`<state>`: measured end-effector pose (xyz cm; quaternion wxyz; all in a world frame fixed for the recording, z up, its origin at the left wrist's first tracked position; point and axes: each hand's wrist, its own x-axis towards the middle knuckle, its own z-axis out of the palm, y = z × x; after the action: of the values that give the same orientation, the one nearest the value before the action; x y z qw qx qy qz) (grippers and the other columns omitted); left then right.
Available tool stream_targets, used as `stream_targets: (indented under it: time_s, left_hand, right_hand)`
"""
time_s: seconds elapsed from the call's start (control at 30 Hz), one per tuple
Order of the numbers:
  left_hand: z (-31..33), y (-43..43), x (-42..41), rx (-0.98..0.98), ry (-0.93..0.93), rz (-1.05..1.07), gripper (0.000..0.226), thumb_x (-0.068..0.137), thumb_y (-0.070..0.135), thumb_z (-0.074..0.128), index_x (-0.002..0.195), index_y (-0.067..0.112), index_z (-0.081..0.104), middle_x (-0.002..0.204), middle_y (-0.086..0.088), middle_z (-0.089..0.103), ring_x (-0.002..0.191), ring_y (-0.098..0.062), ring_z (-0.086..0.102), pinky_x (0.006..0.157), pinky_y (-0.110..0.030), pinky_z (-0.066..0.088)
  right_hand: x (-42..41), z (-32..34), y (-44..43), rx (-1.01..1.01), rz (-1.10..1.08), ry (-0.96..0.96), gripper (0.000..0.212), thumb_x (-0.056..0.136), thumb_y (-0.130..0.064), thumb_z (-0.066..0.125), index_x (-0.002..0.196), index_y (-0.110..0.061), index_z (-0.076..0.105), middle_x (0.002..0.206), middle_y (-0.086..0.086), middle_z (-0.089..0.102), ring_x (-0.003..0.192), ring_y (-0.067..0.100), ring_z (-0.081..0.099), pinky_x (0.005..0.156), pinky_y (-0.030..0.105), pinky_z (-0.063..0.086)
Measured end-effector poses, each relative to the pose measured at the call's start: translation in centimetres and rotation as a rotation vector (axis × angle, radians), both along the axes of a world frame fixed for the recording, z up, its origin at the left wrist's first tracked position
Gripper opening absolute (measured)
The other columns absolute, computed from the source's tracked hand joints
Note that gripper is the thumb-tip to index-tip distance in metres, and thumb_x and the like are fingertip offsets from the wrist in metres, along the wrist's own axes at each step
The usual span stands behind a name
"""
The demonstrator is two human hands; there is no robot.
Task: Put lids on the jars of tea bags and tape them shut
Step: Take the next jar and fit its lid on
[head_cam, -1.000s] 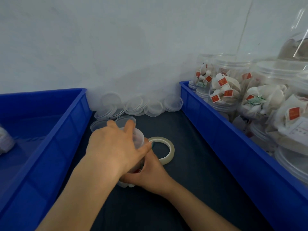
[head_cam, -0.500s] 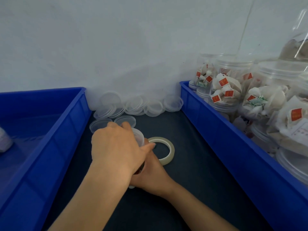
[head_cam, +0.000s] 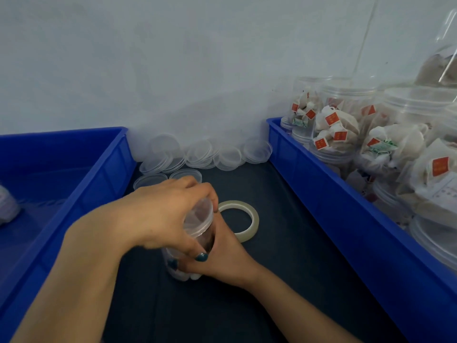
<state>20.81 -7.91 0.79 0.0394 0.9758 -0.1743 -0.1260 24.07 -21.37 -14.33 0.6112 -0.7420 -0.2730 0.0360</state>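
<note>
**Desk:** What's closest to you on the feed?

**Operator:** Low in the centre of the frame I see the jar (head_cam: 181, 273) standing on the dark mat (head_cam: 284, 273). The right hand (head_cam: 222, 258) comes in from the lower right and wraps the jar's body. Its fingers curl round the far side, so I can't see their tips.

**Desk:** And the other hand?

**Operator:** The left hand (head_cam: 160, 216) reaches in from the lower left and sits on top. Its fingers (head_cam: 197, 186) bend down over the rim of the clear lid (head_cam: 201, 219). Its thumb runs along the near side of the jar, teal nail against the wall. So I read it as clasping the lid, which sits on the jar's mouth. I can't tell whether the lid is fully seated.

**Desk:** Where's the tape?

**Operator:** The tape roll (head_cam: 254, 219) lies flat on the mat just right of the jar, behind the right hand. No fingers hold it. The hand overlaps its near edge, and I can't tell whether they touch.

**Desk:** Farther back?

**Operator:** The loose lids (head_cam: 222, 154) are heaped against the wall (head_cam: 173, 58) at the middle of the frame. Two of them lie flat on the mat in front of the heap. The left bin (head_cam: 99, 184), which is blue, fills the left side. The right bin (head_cam: 321, 194), also blue, runs along the right side. It is packed with filled jars (head_cam: 333, 129) of tea bags with red tags.
</note>
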Motion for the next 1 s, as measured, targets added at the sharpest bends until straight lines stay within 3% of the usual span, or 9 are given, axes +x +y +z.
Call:
stream_targets:
  time_s: [0.07,0.13,0.23,0.4,0.53,0.6,0.77,0.87,1.0]
  left_hand:
    - [0.0,0.4,0.1,-0.066,0.069,-0.013,0.073,0.065,0.053,0.085,0.118,0.061,0.035,0.122,0.029,0.036,0.117,0.002,0.038,0.097,-0.033,0.048]
    - [0.3,0.4,-0.3,-0.142,0.109,0.021,0.082,0.06,0.068,0.081,0.124,0.067,0.03,0.133,0.029,0.031,0.126,0.002,0.034,0.102,-0.03,0.046]
    - [0.8,0.3,-0.7,-0.118,-0.028,0.109,0.098,0.045,0.097,0.048,0.136,0.07,0.021,0.147,0.024,0.025,0.132,-0.004,0.035,0.103,-0.032,0.046]
    - [1.1,-0.4,-1.6,0.221,-0.243,0.253,0.11,0.041,0.098,0.011,0.14,0.057,0.038,0.131,0.009,0.057,0.112,-0.016,0.059,0.069,-0.031,0.045]
    - [1.1,-0.4,-1.7,0.162,-0.171,0.15,0.064,0.078,0.074,0.052,0.138,0.056,0.037,0.124,0.014,0.059,0.107,-0.011,0.059,0.078,-0.032,0.053]
    - [1.1,0.1,-1.6,0.04,-0.068,0.076,0.061,0.078,0.054,0.069,0.131,0.056,0.041,0.122,0.018,0.057,0.106,-0.005,0.057,0.087,-0.035,0.055]
    - [0.5,-0.9,-0.6,-0.17,-0.017,-0.078,0.027,0.073,0.06,0.067,0.089,0.041,0.057,0.1,0.02,0.057,0.097,0.001,0.053,0.083,-0.027,0.048]
    - [0.2,-1.6,-0.1,-0.239,-0.089,-0.07,0.024,0.082,0.057,0.066,0.091,0.036,0.061,0.097,0.015,0.065,0.092,-0.002,0.058,0.081,-0.031,0.05]
    - [-0.2,-0.9,-0.1,0.073,-0.245,0.156,0.075,0.067,0.084,0.045,0.13,0.044,0.047,0.131,0.016,0.051,0.112,-0.007,0.051,0.076,-0.029,0.044]
  right_hand:
    - [0.0,0.1,0.0,0.009,0.007,0.002,0.091,0.066,-0.008,0.089,0.141,-0.029,0.04,0.132,-0.009,0.058,0.127,0.011,0.057,0.107,0.044,0.049]
    - [-0.1,0.1,0.0,0.026,0.017,0.011,0.09,0.069,-0.004,0.089,0.141,-0.026,0.039,0.134,-0.006,0.058,0.128,0.014,0.057,0.106,0.046,0.049]
    - [-0.2,0.1,0.0,0.022,0.019,0.037,0.085,0.071,-0.013,0.089,0.139,-0.028,0.04,0.129,-0.014,0.06,0.123,0.008,0.058,0.103,0.038,0.052]
    - [-0.5,0.2,0.0,0.004,-0.012,0.023,0.084,0.071,-0.014,0.091,0.137,-0.026,0.041,0.129,-0.011,0.06,0.123,0.008,0.058,0.104,0.04,0.051]
    - [-0.3,0.3,-0.1,0.0,-0.004,0.006,0.087,0.071,-0.011,0.09,0.14,-0.028,0.04,0.131,-0.009,0.06,0.125,0.01,0.058,0.105,0.044,0.05]
    - [-0.2,0.3,-0.2,-0.006,0.007,0.009,0.089,0.07,-0.007,0.089,0.141,-0.026,0.039,0.132,-0.005,0.06,0.125,0.012,0.058,0.105,0.046,0.049]
    - [-0.3,0.3,0.0,-0.006,0.012,0.041,0.076,0.072,-0.009,0.088,0.135,-0.021,0.048,0.128,-0.008,0.063,0.121,0.008,0.06,0.101,0.037,0.052]
    - [-0.5,0.3,-0.1,-0.049,0.01,0.021,0.063,0.075,-0.009,0.087,0.12,-0.036,0.053,0.114,-0.029,0.064,0.113,-0.006,0.06,0.091,0.014,0.049]
    - [-0.5,0.2,0.2,-0.023,0.002,0.026,0.078,0.073,-0.014,0.091,0.136,-0.018,0.046,0.128,-0.008,0.061,0.121,0.005,0.059,0.101,0.032,0.052]
